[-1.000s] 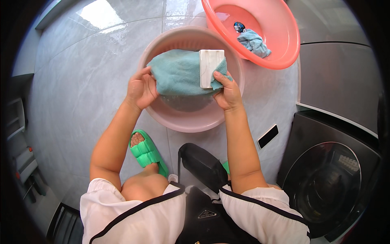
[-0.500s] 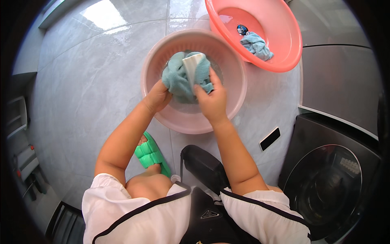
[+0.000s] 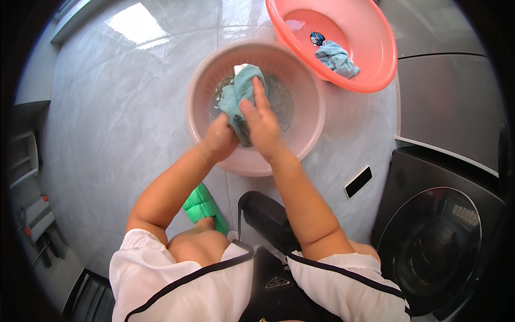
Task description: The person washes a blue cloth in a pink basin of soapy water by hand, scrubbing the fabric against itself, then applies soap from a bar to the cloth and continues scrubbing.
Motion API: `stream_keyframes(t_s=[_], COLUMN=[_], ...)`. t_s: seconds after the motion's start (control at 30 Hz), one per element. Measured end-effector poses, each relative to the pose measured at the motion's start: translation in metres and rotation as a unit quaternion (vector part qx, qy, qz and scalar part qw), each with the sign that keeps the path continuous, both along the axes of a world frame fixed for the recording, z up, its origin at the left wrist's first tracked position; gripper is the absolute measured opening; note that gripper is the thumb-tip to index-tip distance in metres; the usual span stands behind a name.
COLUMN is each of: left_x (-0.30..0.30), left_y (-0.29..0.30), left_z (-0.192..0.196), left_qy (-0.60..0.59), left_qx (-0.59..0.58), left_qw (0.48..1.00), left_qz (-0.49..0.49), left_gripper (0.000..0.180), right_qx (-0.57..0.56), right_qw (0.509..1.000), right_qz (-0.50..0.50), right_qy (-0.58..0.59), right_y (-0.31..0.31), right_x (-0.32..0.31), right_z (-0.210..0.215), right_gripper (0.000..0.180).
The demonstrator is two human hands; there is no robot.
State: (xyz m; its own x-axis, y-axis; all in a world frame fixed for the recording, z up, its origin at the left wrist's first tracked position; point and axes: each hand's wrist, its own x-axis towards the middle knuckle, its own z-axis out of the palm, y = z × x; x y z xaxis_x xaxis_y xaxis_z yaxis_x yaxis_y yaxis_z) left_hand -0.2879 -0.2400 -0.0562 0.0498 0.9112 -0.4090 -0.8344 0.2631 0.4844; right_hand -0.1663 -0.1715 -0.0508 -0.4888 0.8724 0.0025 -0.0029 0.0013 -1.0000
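Observation:
A wet blue-green cloth (image 3: pixel 234 102) is bunched above the water in a pale pink basin (image 3: pixel 308 129). The closed fingers of my left hand (image 3: pixel 220 138) grip its lower left side. Along the cloth's right side lies my right hand (image 3: pixel 263 126), fingers fairly straight and thumb across the fabric, holding it from that side. A white piece (image 3: pixel 241 68) sticks out at the cloth's top; the cloth hides the rest of it. Cloudy water (image 3: pixel 280 107) with bright ripples lies below.
A coral basin (image 3: pixel 375 70) with a light blue cloth (image 3: pixel 337 59) and a small dark round item (image 3: pixel 317 38) touches the pink basin at upper right. A phone (image 3: pixel 358 182) lies on the floor near a dark front-loading washer (image 3: pixel 429 241). A green slipper (image 3: pixel 204 204) is below left.
The cloth has been gathered narrower and turned, covering most of the white slab. My left hand has come right and lower; my right hand has shifted left, its fingers straighter.

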Motion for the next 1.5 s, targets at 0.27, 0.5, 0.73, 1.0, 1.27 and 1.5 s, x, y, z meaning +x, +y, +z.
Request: stream_keyframes(t_s=[0.27,0.5,0.73,1.0,1.27,1.5], left_x=[-0.007,-0.037,0.028,-0.032,-0.049,-0.032], left_y=[0.041,0.044,0.043,0.044,0.02,0.049], left_z=[0.026,-0.006,0.022,0.001,-0.039,-0.015], left_qy=[-0.057,0.013,0.082,-0.121,0.044,0.005], left_qx=[0.029,0.06,-0.048,0.003,-0.039,0.036], left_qw=[0.997,0.997,0.996,0.992,0.996,0.999], left_qz=[0.046,0.038,0.005,0.042,-0.063,-0.011], left_gripper=[0.056,0.055,0.054,0.052,0.045,0.064], right_qx=[-0.041,0.178,-0.146,-0.47,-0.46,-0.495], right_qw=[0.997,0.982,0.983,0.787,0.698,0.702], right_qz=[0.007,0.057,-0.056,-0.084,0.023,-0.008], right_qy=[0.064,-0.035,0.092,0.391,0.549,0.512], right_y=[-0.005,-0.037,0.024,0.078,0.076,0.067], right_x=[0.023,0.011,0.037,0.093,0.094,0.088], right_z=[0.008,0.013,-0.005,0.024,0.011,0.011], right_gripper=[0.072,0.075,0.08,0.057,0.058,0.059])
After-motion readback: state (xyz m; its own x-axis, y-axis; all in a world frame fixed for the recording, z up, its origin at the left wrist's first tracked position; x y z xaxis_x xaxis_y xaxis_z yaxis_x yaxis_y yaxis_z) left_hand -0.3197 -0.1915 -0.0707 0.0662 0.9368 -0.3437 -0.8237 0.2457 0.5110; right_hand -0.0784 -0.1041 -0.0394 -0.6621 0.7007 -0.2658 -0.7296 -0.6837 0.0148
